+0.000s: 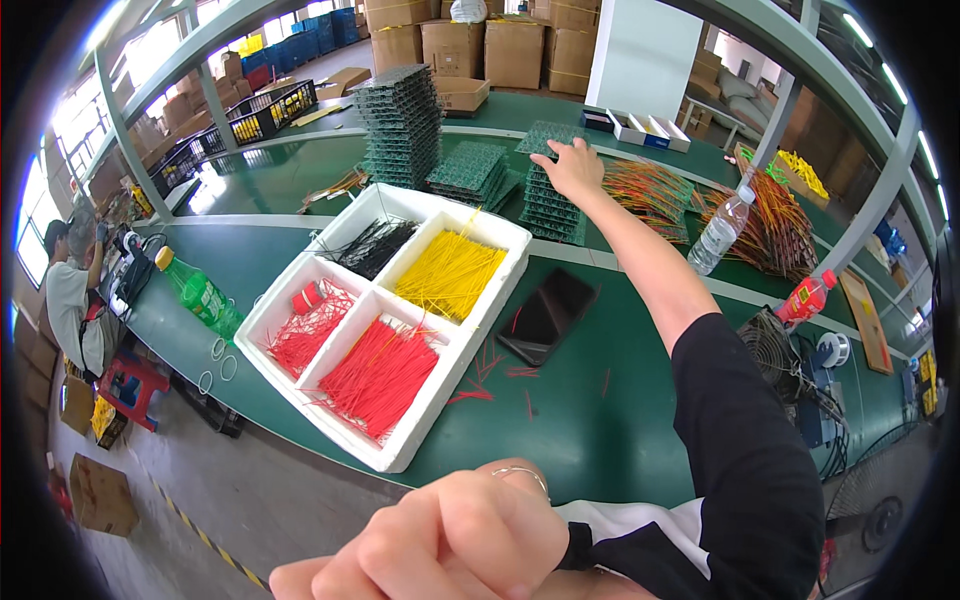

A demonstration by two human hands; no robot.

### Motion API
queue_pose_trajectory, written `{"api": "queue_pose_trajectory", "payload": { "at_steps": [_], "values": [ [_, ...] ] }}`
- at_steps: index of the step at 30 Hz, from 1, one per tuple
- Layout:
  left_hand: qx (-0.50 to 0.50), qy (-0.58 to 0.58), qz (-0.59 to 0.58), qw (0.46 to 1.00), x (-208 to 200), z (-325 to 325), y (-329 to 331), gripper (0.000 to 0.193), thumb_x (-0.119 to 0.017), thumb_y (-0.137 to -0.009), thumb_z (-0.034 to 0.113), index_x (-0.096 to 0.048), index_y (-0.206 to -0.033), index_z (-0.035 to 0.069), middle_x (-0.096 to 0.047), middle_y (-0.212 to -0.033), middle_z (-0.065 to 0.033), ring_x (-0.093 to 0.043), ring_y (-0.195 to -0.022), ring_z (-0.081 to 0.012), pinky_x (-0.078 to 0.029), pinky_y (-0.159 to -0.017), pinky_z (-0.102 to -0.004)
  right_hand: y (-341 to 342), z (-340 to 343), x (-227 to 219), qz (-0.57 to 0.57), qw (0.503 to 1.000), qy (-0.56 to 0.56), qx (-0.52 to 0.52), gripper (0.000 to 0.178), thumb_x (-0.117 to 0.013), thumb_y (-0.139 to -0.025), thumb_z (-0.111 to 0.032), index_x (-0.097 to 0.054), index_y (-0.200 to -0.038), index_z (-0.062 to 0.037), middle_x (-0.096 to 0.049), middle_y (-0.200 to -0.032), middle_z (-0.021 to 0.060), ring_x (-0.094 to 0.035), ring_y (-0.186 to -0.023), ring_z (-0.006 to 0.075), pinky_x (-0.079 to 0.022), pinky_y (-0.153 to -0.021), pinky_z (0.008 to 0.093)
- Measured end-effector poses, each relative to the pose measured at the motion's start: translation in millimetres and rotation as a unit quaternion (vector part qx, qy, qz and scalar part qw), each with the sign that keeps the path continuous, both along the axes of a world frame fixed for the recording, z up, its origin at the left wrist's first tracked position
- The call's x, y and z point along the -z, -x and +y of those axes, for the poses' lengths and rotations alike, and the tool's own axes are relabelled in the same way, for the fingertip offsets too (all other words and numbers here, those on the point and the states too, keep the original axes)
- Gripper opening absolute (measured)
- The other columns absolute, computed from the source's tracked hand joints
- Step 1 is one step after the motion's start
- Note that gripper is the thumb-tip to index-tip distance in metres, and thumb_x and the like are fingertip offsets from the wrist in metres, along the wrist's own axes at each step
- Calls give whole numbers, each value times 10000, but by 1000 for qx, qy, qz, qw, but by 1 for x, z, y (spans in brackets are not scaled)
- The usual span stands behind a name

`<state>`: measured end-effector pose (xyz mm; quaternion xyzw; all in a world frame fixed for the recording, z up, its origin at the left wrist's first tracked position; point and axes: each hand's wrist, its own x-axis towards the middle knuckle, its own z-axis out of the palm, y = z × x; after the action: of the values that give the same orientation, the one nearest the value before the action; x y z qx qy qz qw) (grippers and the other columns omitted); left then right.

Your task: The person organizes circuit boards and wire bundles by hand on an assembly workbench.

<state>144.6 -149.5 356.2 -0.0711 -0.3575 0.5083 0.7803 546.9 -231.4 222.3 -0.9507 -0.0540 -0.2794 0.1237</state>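
Note:
My right hand (574, 170) reaches far forward over a short stack of green circuit boards (551, 208). Its fingers are spread at the top of that stack; whether they touch the uppermost board I cannot tell. Close to the camera at the bottom is my left hand (440, 540), its fingers curled closed and a ring on one of them. Anything inside that hand is hidden. Between the hands stands a white foam tray (408, 452) with compartments of red wires (380, 380), yellow wires (450, 275), black wires (375, 245) and shorter red pieces (305, 330).
A tall stack of boards (398, 125) and a lower stack (468, 172) rise behind the tray. Boards with orange wires (650, 195) lie at right. A phone (548, 315), water bottle (722, 230), red bottle (808, 297) and green bottle (200, 295) surround the work area. One person (78, 290) sits at far left.

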Motion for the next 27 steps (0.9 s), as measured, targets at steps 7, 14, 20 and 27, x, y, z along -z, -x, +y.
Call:
{"api": "queue_pose_trajectory", "payload": {
  "at_steps": [7,14,20,27],
  "values": [
    [48,-333,-42,941,47,64,-2,76,-509,-870,127,-518,-798,150,-506,-706,51,-454,-659,-106,-301,-609,-279,-16,-4,-5,-108,993,-21,-48,321,-502,-923,-411,-647,-1158,-246,-616,-1142,136,-629,-942,357,-516,-768,472],
    [13,-287,-49,956,56,66,0,93,-461,-929,140,-541,-974,124,-517,-741,48,-457,-658,-96,-316,-611,-280,-12,-40,-33,-166,957,-224,-78,297,-508,-927,-373,-672,-1086,-183,-641,-1087,119,-617,-955,338,-485,-819,424],
    [0,-270,17,963,51,54,6,125,-479,-917,132,-541,-1020,98,-525,-742,45,-475,-674,-100,-339,-610,-271,73,-87,-34,-171,924,-283,-190,280,-553,-921,-252,-654,-1141,-112,-640,-1109,115,-616,-999,264,-480,-832,329],
    [-68,-117,4,991,42,34,-7,145,-565,-872,77,-522,-1010,78,-532,-830,38,-483,-701,-103,-378,-627,-264,217,-147,-3,-116,954,-179,-209,295,-561,-888,-77,-634,-1174,-78,-588,-1221,145,-571,-1122,285,-441,-936,321]
  ]
}}
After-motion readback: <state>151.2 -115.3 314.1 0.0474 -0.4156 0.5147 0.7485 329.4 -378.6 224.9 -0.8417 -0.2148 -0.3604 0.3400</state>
